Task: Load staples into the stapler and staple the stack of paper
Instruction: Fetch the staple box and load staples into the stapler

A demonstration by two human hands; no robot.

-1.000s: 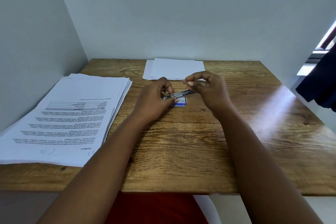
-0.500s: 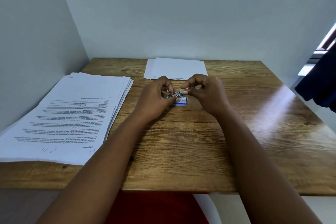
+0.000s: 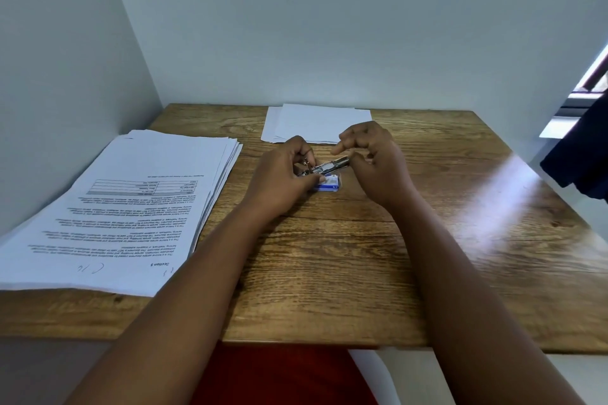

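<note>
A small silver stapler [image 3: 329, 167] is held just above the middle of the wooden table [image 3: 329, 260], lying roughly level. My left hand [image 3: 283, 174] grips its left end between thumb and fingers. My right hand [image 3: 375, 161] sits at the stapler's right tip with its fingers spread and raised off the metal. Only the thumb is close to the tip. A small blue and white staple box [image 3: 329, 186] lies on the table directly under the stapler. The thick stack of printed paper [image 3: 148, 200] rests at the left side of the table.
A thin pile of blank white sheets [image 3: 316, 122] lies at the back, just beyond my hands. Walls close off the left and the back. A dark cloth [image 3: 585, 154] hangs at the right edge. Red fabric [image 3: 279, 375] shows below the near table edge.
My right hand's fingers, pinched over the stapler's right end before, have lifted and spread apart. The left hand keeps its grip, and the stapler and box stay in place.
</note>
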